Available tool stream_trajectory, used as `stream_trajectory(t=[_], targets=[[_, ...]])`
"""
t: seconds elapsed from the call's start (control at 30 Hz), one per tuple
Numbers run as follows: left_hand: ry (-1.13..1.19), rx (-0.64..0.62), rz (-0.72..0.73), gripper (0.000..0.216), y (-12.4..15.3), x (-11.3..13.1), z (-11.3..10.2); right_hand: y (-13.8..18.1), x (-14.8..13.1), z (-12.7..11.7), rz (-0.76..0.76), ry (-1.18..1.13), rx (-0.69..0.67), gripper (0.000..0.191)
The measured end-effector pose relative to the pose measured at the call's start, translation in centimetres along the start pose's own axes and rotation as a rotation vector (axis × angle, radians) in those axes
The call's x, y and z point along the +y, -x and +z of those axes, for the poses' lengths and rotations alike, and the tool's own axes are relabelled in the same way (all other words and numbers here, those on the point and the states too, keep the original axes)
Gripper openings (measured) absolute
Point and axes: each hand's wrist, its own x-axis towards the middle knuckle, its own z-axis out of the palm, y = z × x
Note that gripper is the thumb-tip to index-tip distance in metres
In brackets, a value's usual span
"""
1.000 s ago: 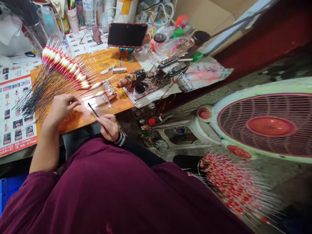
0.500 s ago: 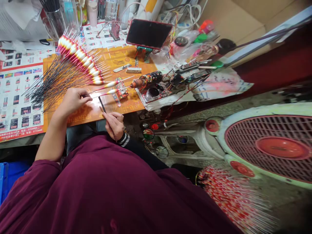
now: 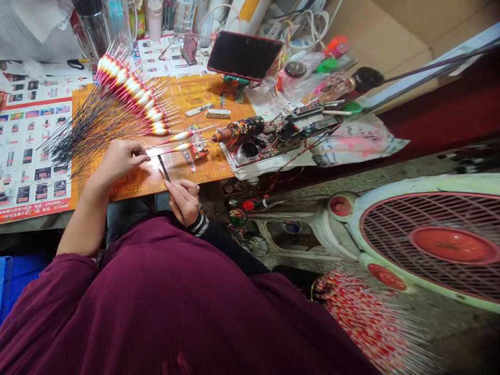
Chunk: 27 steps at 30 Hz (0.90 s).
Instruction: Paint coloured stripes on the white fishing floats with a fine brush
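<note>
My left hand (image 3: 119, 159) rests on the orange mat (image 3: 133, 179), fingers pinched on the thin stem of a fishing float (image 3: 182, 148) whose red and white body points right toward a small motor (image 3: 238, 129). Held like a pen in my right hand (image 3: 183, 200) is a thin black brush (image 3: 164, 169), its tip near the float's stem. A fan of several painted floats (image 3: 128, 94) lies on the mat just beyond my left hand.
A phone (image 3: 244, 54) stands on a holder at the back. Jars, cups and wires crowd the table's far side. A floor fan (image 3: 429, 234) lies on the right, with a bundle of red floats (image 3: 363, 317) in front of it. A blue crate (image 3: 15, 271) sits at the lower left.
The view has shifted, so everything sits further right and higher in frame. My hands have kept their grips and places; the brush tip has come slightly nearer the float.
</note>
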Motion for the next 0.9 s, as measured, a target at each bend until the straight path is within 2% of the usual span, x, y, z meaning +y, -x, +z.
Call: stream_trajectory(t=[0.37,0.5,0.6,0.67,0.77,0.9], targets=[[-0.019,-0.009,0.029,0.010,0.0,0.0,0.0,0.3,0.4,0.3,-0.020,-0.005,0.011,0.059],[-0.090,-0.004,0.070,0.015,0.1,-0.1,-1.0,0.7,0.7,0.6,-0.027,-0.063,0.040,0.059],[-0.229,0.082,0.086,0.023,0.2,-0.3,-2.3,0.9,0.9,0.9,-0.018,-0.077,0.044,0.057],[-0.361,0.131,0.054,0.029,-0.1,-0.5,-3.2,0.8,0.9,1.1,-0.017,-0.070,0.060,0.056],[-0.506,0.112,-0.039,0.032,-1.0,-0.8,-3.9,0.7,0.9,1.2,-0.033,-0.059,0.087,0.056],[-0.486,0.100,-0.153,0.030,-2.2,-1.6,-3.8,0.7,1.0,1.0,-0.019,-0.056,0.008,0.053]])
